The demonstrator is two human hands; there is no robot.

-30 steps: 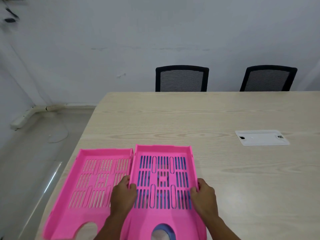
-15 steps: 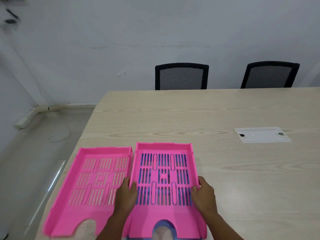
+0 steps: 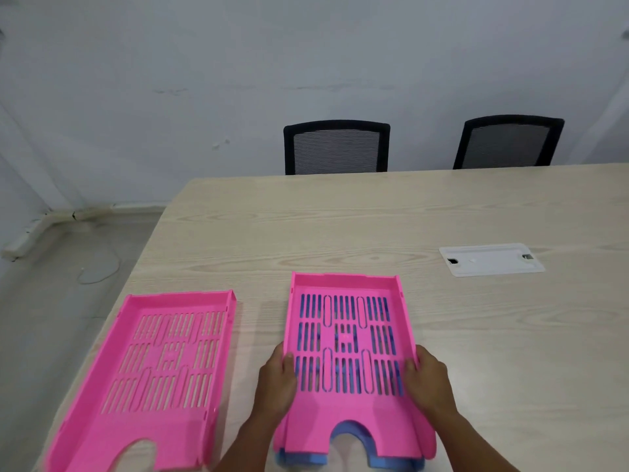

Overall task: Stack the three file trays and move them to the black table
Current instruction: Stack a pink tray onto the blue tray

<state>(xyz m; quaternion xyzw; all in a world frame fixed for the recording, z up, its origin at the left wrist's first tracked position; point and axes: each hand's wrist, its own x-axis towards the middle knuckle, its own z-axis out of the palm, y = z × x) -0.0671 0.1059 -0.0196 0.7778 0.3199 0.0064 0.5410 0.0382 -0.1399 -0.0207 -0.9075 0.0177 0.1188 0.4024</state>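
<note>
A pink file tray (image 3: 343, 417) sits nested on a blue file tray (image 3: 388, 465), whose blue shows through the slots and at the near edge. My left hand (image 3: 277, 383) grips the stack's left rim and my right hand (image 3: 427, 379) grips its right rim. A second pink file tray (image 3: 149, 427) lies flat on the light wooden table (image 3: 340, 226), to the left of the stack with a gap of bare tabletop between them. No black table is in view.
A white cable-port cover (image 3: 490, 258) is set into the tabletop at the right. Two black mesh chairs (image 3: 337, 148) (image 3: 507, 143) stand behind the far edge. The table's left edge drops to a grey floor.
The stack in my hands now stands apart from the left pink tray, where before the two trays nearly touched. Both hands keep their grip on the rims.
</note>
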